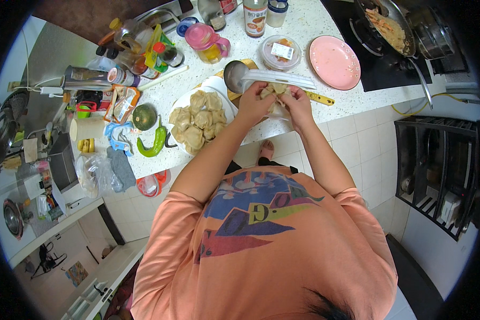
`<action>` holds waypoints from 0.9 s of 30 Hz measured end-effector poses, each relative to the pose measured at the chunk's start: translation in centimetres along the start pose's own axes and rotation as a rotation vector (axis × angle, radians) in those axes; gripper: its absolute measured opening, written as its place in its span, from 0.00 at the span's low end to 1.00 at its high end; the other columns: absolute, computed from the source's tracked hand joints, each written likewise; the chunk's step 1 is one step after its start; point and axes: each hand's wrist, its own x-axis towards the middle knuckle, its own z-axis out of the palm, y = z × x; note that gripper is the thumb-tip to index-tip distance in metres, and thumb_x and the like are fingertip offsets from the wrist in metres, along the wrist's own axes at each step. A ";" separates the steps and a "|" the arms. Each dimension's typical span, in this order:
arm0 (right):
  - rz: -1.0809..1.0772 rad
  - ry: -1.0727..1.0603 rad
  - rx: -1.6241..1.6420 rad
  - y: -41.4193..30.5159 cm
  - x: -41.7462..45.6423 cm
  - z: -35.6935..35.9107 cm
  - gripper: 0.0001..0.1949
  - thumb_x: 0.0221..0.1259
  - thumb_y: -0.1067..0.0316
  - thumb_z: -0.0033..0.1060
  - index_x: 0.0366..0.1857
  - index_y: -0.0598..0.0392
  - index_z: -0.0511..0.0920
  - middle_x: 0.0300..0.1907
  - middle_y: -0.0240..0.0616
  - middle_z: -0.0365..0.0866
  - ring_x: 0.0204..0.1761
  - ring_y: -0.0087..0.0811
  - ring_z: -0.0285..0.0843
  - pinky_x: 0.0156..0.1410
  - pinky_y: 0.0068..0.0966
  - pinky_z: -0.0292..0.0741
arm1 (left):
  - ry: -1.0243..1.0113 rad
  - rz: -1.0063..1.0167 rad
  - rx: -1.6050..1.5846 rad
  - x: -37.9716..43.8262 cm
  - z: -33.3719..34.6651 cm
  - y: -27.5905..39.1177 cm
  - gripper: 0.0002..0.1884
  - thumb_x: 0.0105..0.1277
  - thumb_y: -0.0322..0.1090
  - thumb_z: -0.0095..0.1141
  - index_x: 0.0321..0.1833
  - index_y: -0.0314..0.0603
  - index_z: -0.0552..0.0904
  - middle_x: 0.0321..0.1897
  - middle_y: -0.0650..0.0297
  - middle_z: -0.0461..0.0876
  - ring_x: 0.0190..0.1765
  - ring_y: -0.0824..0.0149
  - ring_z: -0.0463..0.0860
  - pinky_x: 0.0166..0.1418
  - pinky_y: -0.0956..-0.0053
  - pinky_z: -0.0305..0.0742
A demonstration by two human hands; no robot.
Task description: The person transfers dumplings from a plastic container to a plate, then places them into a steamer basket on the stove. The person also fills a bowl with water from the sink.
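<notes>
My left hand [257,102] and my right hand [298,105] are close together at the counter's front edge, their fingers pinching a pale dumpling [278,90] between them. Under and behind them is a white plastic tray or lid [282,77], with part of it hidden by my hands. To the left, a white plate [227,105] holds several cooked-looking dumplings [203,119]. A metal ladle [235,76] lies on a wooden board [248,64] behind my left hand. The end of a yellow perforated handle [322,98] sticks out beside my right hand.
Behind my hands stand a lidded plastic container [280,66], a pink plate [335,62] and a pink-lidded jug [208,42]. A frying pan with food [388,32] is on the black stove at right. A green pepper [156,142], a round squash [145,117] and several bottles crowd the left.
</notes>
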 end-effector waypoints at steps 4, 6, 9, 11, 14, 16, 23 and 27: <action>0.024 0.034 0.056 0.0 -0.1 0.1 0.15 0.51 0.75 0.64 0.43 0.61 0.74 0.36 0.33 0.78 0.35 0.21 0.75 0.41 0.19 0.73 | -0.044 -0.008 -0.010 -0.1 -0.1 0.3 0.21 0.61 0.34 0.62 0.57 0.39 0.75 0.49 0.63 0.80 0.43 0.71 0.82 0.38 0.74 0.82; 0.046 0.041 0.089 0.1 0.0 0.1 0.15 0.51 0.75 0.64 0.43 0.61 0.74 0.36 0.33 0.78 0.34 0.21 0.74 0.40 0.19 0.73 | -0.073 -0.013 -0.027 -0.1 -0.3 0.5 0.21 0.62 0.34 0.61 0.57 0.39 0.74 0.50 0.64 0.80 0.44 0.71 0.82 0.39 0.74 0.82; 0.055 0.028 0.139 0.1 0.2 0.1 0.15 0.51 0.76 0.63 0.43 0.61 0.73 0.36 0.33 0.77 0.34 0.21 0.74 0.40 0.19 0.73 | -0.126 -0.022 -0.073 -0.3 -0.7 0.8 0.21 0.63 0.35 0.61 0.59 0.40 0.74 0.51 0.65 0.79 0.46 0.72 0.81 0.42 0.75 0.82; 0.052 0.020 0.165 0.1 0.2 0.2 0.14 0.51 0.75 0.62 0.43 0.61 0.73 0.35 0.33 0.77 0.34 0.21 0.75 0.40 0.19 0.73 | -0.147 -0.022 -0.055 -0.3 -1.0 0.9 0.22 0.63 0.35 0.61 0.59 0.40 0.74 0.52 0.66 0.79 0.47 0.72 0.80 0.43 0.75 0.81; 0.025 0.030 0.152 -0.1 -0.1 0.4 0.15 0.50 0.75 0.63 0.43 0.61 0.73 0.35 0.33 0.78 0.33 0.22 0.75 0.40 0.19 0.73 | -0.154 -0.004 -0.056 -0.1 -1.0 0.7 0.22 0.63 0.35 0.61 0.60 0.41 0.74 0.52 0.66 0.79 0.48 0.73 0.79 0.44 0.75 0.80; -0.018 0.047 0.087 -0.3 -0.3 0.8 0.16 0.49 0.74 0.64 0.43 0.61 0.73 0.35 0.34 0.78 0.33 0.22 0.75 0.39 0.20 0.74 | -0.122 0.070 -0.027 0.1 -0.8 0.3 0.21 0.64 0.35 0.60 0.59 0.40 0.74 0.52 0.65 0.79 0.47 0.73 0.79 0.44 0.76 0.79; -0.044 0.119 0.024 -0.3 -1.1 1.5 0.18 0.47 0.73 0.66 0.43 0.60 0.72 0.36 0.35 0.78 0.34 0.22 0.75 0.39 0.19 0.73 | -0.011 0.175 0.019 0.6 -0.3 -0.6 0.17 0.63 0.30 0.56 0.55 0.36 0.77 0.44 0.64 0.81 0.44 0.74 0.79 0.48 0.79 0.75; -0.038 0.119 0.079 -0.4 -1.3 1.9 0.18 0.47 0.73 0.66 0.44 0.60 0.72 0.36 0.35 0.78 0.34 0.23 0.76 0.39 0.19 0.74 | 0.008 0.203 0.007 0.3 -0.2 -0.3 0.17 0.61 0.28 0.55 0.54 0.36 0.78 0.44 0.64 0.82 0.44 0.74 0.79 0.49 0.79 0.74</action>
